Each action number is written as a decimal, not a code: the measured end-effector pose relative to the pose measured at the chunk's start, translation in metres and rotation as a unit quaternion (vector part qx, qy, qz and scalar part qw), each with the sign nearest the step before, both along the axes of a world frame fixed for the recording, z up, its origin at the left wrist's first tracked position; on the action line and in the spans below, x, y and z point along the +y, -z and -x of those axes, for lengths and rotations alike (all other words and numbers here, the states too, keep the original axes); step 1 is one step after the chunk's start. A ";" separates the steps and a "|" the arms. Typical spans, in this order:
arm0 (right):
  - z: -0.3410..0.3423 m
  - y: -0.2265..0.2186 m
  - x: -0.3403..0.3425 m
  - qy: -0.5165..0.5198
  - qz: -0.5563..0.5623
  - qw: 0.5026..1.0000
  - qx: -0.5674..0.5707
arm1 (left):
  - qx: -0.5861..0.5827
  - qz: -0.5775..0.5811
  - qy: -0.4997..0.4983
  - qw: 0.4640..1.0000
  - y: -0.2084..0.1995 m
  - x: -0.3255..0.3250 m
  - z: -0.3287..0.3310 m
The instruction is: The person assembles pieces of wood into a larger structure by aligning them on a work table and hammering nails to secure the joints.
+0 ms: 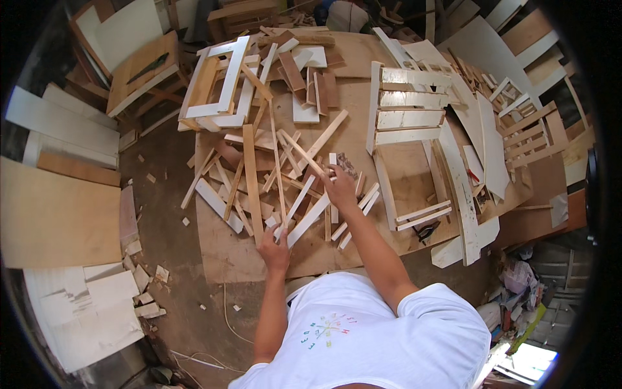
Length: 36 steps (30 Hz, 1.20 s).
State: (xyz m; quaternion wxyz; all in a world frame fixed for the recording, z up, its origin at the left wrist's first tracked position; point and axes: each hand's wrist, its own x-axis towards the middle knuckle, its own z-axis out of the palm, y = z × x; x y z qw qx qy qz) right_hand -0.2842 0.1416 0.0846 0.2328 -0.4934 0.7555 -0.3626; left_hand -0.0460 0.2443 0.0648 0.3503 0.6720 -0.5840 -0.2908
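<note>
Head view: a pale, straight, narrow wooden strip (301,153) slants over the middle of the tan plywood tabletop (223,259), among loose wooden pieces (218,206). Right hand (340,188): arm stretched forward across the tabletop, fingers clamped on the strip's near end. Left hand (273,251): forearm reaching over the tabletop's near edge, fingers beside the lower end of a wide, flat, tan wooden board (250,185); whether they grip anything cannot be told.

The head-worn fisheye looks steeply down on the worktable (223,262).
</note>
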 end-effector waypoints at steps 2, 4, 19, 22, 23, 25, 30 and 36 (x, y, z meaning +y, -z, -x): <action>-0.006 -0.002 0.042 0.002 0.066 0.998 -0.007 | -0.041 0.024 -0.017 0.999 0.015 0.005 0.012; -0.010 -0.004 0.086 -0.028 0.093 0.995 -0.024 | -0.131 0.035 -0.024 0.990 0.016 -0.005 0.027; 0.104 0.016 0.243 -0.203 -0.095 0.958 -0.177 | 0.124 -0.118 -0.109 0.979 0.014 0.058 0.034; 0.124 0.048 0.264 -0.220 -0.139 0.950 -0.170 | 0.293 -0.121 -0.170 0.933 0.024 0.096 0.030; 0.135 0.060 0.271 -0.212 -0.129 0.960 -0.126 | 0.324 -0.143 -0.173 0.919 0.013 0.109 0.044; 0.139 0.062 0.267 -0.218 -0.108 0.962 -0.122 | 0.363 -0.146 -0.196 0.899 0.000 0.126 0.049; 0.126 0.061 0.277 -0.233 -0.166 0.937 -0.201 | 0.405 -0.136 -0.225 0.876 0.000 0.164 0.049; 0.117 0.046 0.269 -0.205 -0.183 0.935 -0.226 | 0.381 -0.151 -0.225 0.884 0.015 0.125 0.034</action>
